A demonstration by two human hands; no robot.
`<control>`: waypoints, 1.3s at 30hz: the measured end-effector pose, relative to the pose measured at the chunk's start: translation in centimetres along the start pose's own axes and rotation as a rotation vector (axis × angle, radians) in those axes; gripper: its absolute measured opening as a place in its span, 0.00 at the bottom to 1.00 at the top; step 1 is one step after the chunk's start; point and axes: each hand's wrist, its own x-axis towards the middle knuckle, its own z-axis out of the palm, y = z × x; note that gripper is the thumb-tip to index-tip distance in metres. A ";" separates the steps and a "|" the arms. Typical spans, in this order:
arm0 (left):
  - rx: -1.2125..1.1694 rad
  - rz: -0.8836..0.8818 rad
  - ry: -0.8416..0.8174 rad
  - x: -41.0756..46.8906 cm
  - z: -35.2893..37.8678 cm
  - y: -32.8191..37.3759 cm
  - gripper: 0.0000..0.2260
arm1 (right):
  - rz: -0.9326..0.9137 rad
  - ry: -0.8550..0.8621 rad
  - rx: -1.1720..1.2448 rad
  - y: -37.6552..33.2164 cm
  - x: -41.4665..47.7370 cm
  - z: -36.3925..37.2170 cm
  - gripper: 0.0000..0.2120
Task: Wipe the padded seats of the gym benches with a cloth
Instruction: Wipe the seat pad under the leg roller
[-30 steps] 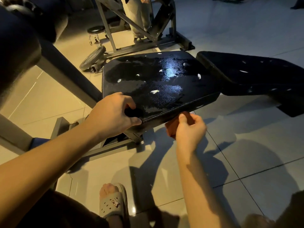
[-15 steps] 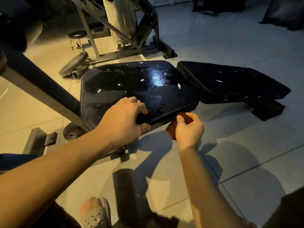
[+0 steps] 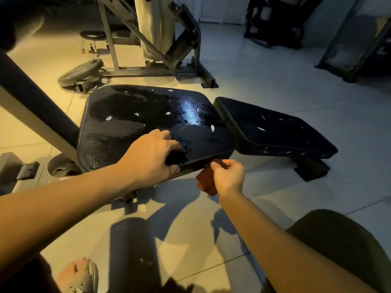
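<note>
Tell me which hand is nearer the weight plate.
Left. The left hand grips the near edge of the seat pad, across it from the weight plate; the right hand, holding the cloth, is farther right.

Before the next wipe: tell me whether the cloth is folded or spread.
Folded: the reddish cloth shows as a compact block with layered edges, gripped by the right hand.
</note>
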 end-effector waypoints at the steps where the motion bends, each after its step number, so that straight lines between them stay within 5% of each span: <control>1: 0.014 0.017 -0.003 0.2 0.1 0.0 0.24 | 0.007 -0.001 0.015 0.2 -0.4 0.4 0.18; 6: 0.138 0.119 -0.004 1.1 1.5 0.5 0.22 | 0.016 -0.093 -0.007 1.1 -1.5 1.1 0.15; 12: 0.117 0.116 -0.006 1.9 1.8 0.6 0.23 | 0.042 0.078 0.028 0.7 2.8 -1.4 0.15; 17: 0.097 0.078 -0.006 2.6 1.5 1.0 0.24 | -0.034 -0.141 -0.052 1.5 -0.6 0.3 0.16; 24: 0.059 0.047 0.024 1.9 2.2 0.4 0.23 | 0.071 0.011 -0.002 1.1 1.7 -0.5 0.16; 29: 0.093 0.099 0.043 1.1 2.6 0.0 0.26 | -0.009 -0.152 -0.007 1.4 -0.6 0.7 0.08; 35: 0.086 0.120 0.054 1.2 2.5 0.1 0.25 | 0.057 0.018 0.015 0.6 2.7 -1.3 0.16; 39: 0.087 0.124 0.061 1.2 2.6 -0.2 0.25 | -0.001 -0.131 0.006 1.0 0.1 0.2 0.09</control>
